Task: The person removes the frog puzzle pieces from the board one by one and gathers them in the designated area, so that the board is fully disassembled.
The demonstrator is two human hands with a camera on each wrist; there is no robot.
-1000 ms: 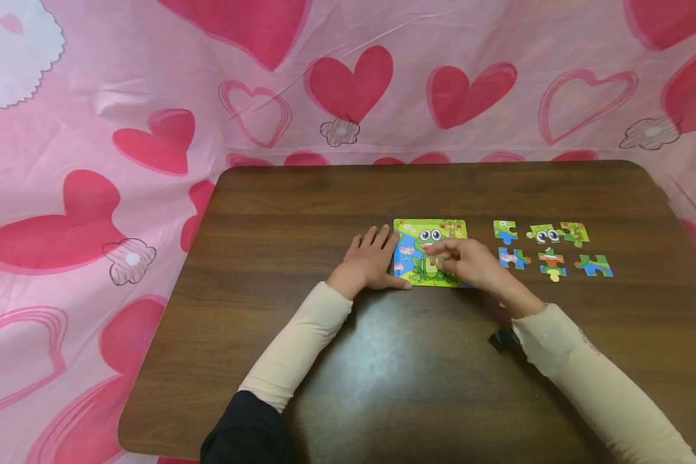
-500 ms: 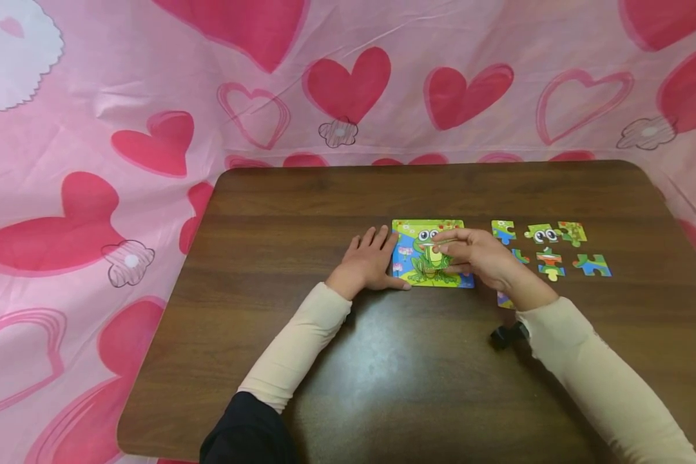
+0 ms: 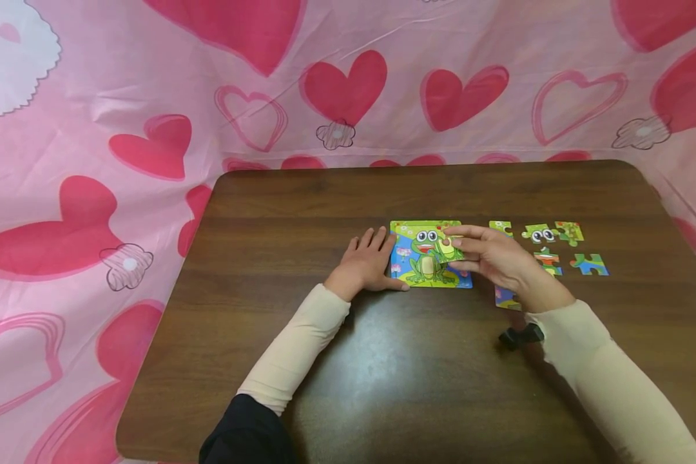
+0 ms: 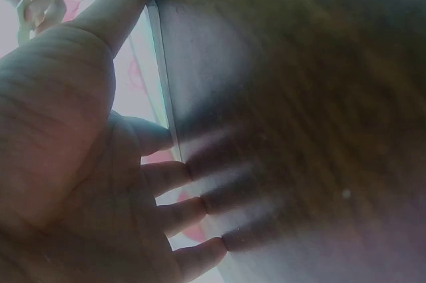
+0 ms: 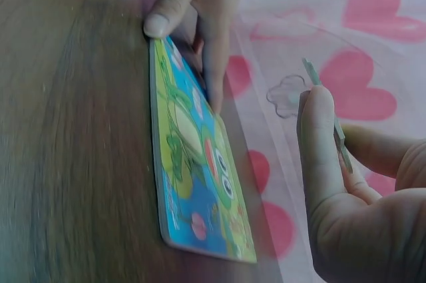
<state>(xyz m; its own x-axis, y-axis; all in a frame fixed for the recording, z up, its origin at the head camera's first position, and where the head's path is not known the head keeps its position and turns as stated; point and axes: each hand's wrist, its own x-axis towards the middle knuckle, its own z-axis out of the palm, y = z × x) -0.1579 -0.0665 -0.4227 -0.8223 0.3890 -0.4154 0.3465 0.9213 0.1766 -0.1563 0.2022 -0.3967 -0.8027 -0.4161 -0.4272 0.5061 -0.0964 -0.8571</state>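
Observation:
A frog picture board (image 3: 406, 252) lies flat on the table in the head view. My left hand (image 3: 364, 265) rests at its left edge with straight, spread fingers; the thumb touches the near left corner. In the left wrist view, those fingertips meet the table beside the board's edge (image 4: 160, 63). Above the board's right part, my right hand (image 3: 501, 261) pinches a green puzzle piece (image 3: 450, 250) between thumb and fingers. The right wrist view shows this piece (image 5: 341, 143) edge-on, raised clear of the board (image 5: 183, 130).
Several loose puzzle pieces lie right of the board, among them one with eyes (image 3: 539, 233), a corner piece (image 3: 570, 232) and a blue-green one (image 3: 590, 264). My right hand partly covers others. A black object (image 3: 522, 336) is at my right wrist. Pink heart-print cloth (image 3: 383, 96) hangs behind the wooden table (image 3: 325, 193).
My right hand has moved rightward across the board with the puzzle piece, turning it so that its green face shows and uncovering the printed frog. My left hand has stayed put.

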